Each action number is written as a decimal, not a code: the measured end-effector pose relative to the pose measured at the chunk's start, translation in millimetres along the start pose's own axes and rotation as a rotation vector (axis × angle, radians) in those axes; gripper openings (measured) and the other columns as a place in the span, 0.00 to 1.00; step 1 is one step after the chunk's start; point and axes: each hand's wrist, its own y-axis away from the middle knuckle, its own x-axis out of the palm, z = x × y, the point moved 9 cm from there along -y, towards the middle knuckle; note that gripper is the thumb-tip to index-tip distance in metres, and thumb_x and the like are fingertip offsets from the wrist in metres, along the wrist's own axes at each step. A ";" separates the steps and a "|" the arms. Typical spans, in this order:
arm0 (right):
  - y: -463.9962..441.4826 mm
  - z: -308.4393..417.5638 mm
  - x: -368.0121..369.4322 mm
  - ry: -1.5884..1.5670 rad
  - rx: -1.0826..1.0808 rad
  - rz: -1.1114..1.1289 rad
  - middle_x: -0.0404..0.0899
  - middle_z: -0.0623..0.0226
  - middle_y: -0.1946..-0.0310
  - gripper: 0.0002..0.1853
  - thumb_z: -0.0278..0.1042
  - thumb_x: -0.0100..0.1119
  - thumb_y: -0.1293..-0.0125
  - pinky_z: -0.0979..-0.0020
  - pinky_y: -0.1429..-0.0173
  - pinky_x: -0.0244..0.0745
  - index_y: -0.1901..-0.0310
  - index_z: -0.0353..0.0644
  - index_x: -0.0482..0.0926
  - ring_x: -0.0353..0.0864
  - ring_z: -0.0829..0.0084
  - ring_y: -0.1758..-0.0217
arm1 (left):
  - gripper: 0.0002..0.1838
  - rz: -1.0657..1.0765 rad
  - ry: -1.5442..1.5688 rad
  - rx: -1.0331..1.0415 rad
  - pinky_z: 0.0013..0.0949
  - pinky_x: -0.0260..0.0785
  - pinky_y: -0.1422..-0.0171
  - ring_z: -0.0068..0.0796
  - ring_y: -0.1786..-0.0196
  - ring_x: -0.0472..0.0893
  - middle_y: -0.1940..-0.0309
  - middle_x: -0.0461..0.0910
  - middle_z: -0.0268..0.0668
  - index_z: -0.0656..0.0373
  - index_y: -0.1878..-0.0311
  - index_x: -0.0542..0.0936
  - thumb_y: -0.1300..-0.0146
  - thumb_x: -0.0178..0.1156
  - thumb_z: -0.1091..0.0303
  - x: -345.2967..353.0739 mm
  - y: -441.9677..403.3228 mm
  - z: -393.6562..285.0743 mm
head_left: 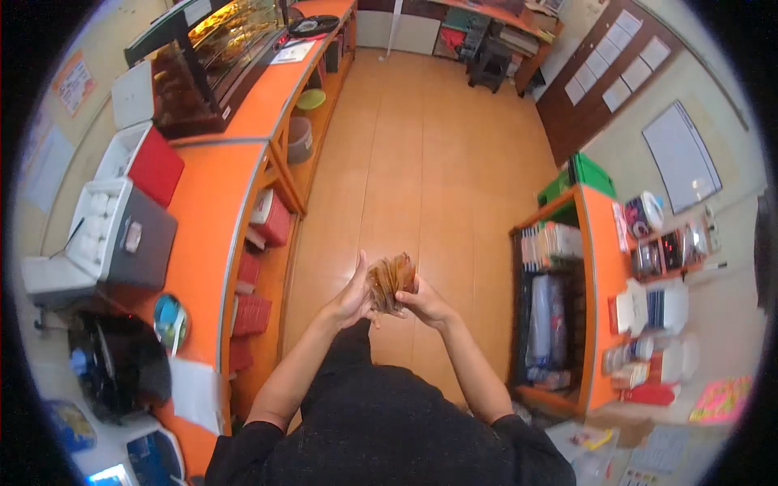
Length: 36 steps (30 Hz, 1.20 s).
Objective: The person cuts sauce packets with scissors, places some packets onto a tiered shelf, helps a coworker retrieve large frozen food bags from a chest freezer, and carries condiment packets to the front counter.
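A fanned bundle of thin brownish pieces, perhaps small packets or paper notes [391,281], is held between both hands at the lower middle of the view. My left hand [352,297] supports its left side, thumb pointing up and some fingers beneath the bundle. On the right edge, my right hand [427,302] grips it with the thumb on top. The bundle hangs in front of my body, above the floor. What lies under it is hidden.
An orange counter [207,202] on the left bears a grey cooler [142,239], a red cooler [154,166] and a glass display case [231,49]. Right stands an orange shelf unit [598,300] with jars and boxes. A stool [490,65] is at the far end.
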 end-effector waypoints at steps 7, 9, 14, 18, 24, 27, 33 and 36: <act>-186.8 107.0 -116.2 -0.298 -0.142 -0.035 0.76 0.63 0.40 0.39 0.43 0.72 0.36 0.59 0.33 0.73 0.29 0.42 0.63 0.77 0.66 0.37 | 0.52 -0.084 -0.431 -0.006 0.24 0.71 0.81 0.33 0.56 0.84 0.40 0.76 0.46 0.54 0.24 0.60 0.35 0.32 0.18 -102.3 -182.0 -152.2; -240.2 139.5 -152.9 -0.294 -0.162 -0.037 0.75 0.64 0.38 0.42 0.47 0.74 0.39 0.57 0.32 0.73 0.28 0.42 0.63 0.75 0.65 0.34 | 0.55 -0.132 -0.509 0.057 0.30 0.75 0.74 0.36 0.46 0.81 0.41 0.77 0.52 0.69 0.23 0.47 0.32 0.47 0.26 -119.6 -228.3 -213.8; -367.0 218.1 -219.1 -0.266 -0.182 -0.204 0.75 0.66 0.40 0.34 0.35 0.71 0.35 0.61 0.31 0.73 0.32 0.41 0.65 0.75 0.69 0.36 | 0.65 -0.327 -0.755 0.286 0.45 0.77 0.40 0.53 0.36 0.78 0.38 0.74 0.63 0.83 0.27 0.28 0.33 0.58 0.35 -199.8 -335.2 -308.3; -483.9 299.9 -241.9 -0.138 -0.251 -0.279 0.78 0.66 0.45 0.32 0.26 0.72 0.38 0.64 0.36 0.77 0.35 0.41 0.67 0.80 0.69 0.41 | 0.66 -0.524 -1.122 0.442 0.41 0.65 0.27 0.56 0.34 0.75 0.36 0.72 0.67 0.83 0.28 0.24 0.34 0.62 0.41 -266.7 -401.7 -389.1; -671.0 399.3 -329.5 -0.014 -0.355 -0.404 0.77 0.60 0.41 0.29 0.20 0.62 0.33 0.65 0.38 0.78 0.33 0.42 0.62 0.80 0.67 0.42 | 0.60 -0.498 -0.647 0.282 0.39 0.73 0.35 0.45 0.44 0.84 0.42 0.76 0.63 0.82 0.28 0.32 0.35 0.68 0.54 -356.3 -528.4 -543.6; -754.6 477.0 -336.2 0.305 -0.370 -0.374 0.74 0.58 0.40 0.31 0.22 0.62 0.32 0.66 0.38 0.78 0.32 0.41 0.59 0.80 0.67 0.41 | 0.50 -0.568 -0.504 0.440 0.38 0.74 0.36 0.40 0.45 0.84 0.42 0.77 0.56 0.75 0.29 0.41 0.35 0.69 0.60 -421.6 -593.4 -618.5; -941.5 547.5 -381.6 0.435 -0.350 -0.123 0.67 0.58 0.36 0.41 0.24 0.63 0.31 0.65 0.32 0.72 0.25 0.41 0.45 0.71 0.67 0.34 | 0.35 -0.623 -0.334 0.836 0.38 0.74 0.34 0.38 0.36 0.78 0.37 0.72 0.50 0.62 0.31 0.51 0.31 0.64 0.71 -516.8 -667.3 -774.1; -1043.1 584.2 -403.4 0.424 -0.400 -0.046 0.65 0.58 0.34 0.38 0.23 0.57 0.29 0.65 0.30 0.70 0.24 0.40 0.45 0.69 0.66 0.31 | 0.34 -0.687 -0.310 0.861 0.38 0.74 0.33 0.39 0.35 0.77 0.36 0.71 0.49 0.59 0.32 0.53 0.32 0.64 0.74 -590.0 -716.9 -830.0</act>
